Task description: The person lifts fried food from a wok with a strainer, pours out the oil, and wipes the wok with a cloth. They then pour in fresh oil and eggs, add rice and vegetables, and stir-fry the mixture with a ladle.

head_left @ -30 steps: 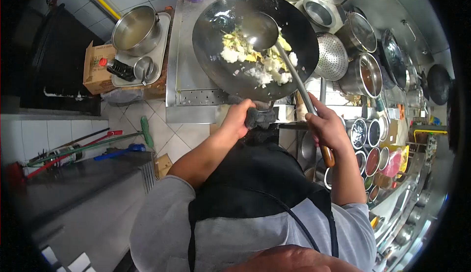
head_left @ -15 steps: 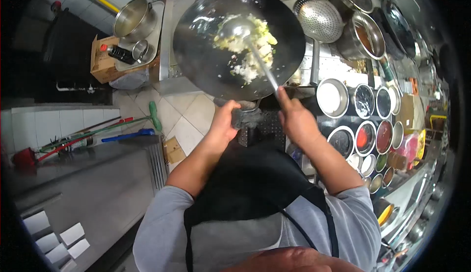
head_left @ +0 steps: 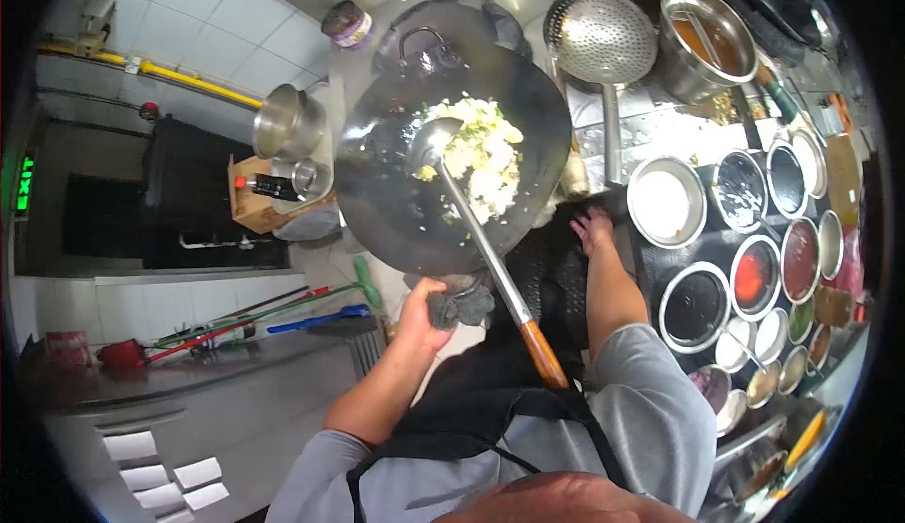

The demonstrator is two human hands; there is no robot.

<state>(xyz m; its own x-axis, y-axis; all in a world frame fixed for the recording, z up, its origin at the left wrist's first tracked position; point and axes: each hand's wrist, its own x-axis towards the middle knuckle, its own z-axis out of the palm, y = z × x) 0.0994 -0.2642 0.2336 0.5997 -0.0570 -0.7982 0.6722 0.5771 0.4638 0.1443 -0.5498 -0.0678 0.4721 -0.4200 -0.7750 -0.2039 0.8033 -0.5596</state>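
My left hand (head_left: 424, 311) grips the handle of a large black wok (head_left: 377, 188) through a dark cloth (head_left: 460, 306). Fried rice with egg (head_left: 483, 160) lies in the wok's right half. A steel ladle (head_left: 432, 146) rests in the wok; its long handle with a wooden end (head_left: 544, 353) sticks out toward my body, and no hand holds it. My right hand (head_left: 594, 231) is open, fingers spread, over the black surface just right of the wok, near the round seasoning bowls.
A perforated strainer (head_left: 601, 34) and a pot of brown liquid (head_left: 709, 44) stand behind the wok. Several seasoning bowls (head_left: 696, 308) fill the right side. At left are a steel pot (head_left: 286, 122), a dark bottle (head_left: 273, 186), and brooms (head_left: 273, 315) on the tiled floor.
My right hand has let go of the ladle and moved right, onto the black surface. The ladle now lies in the wok by itself. My left hand still holds the wok handle.
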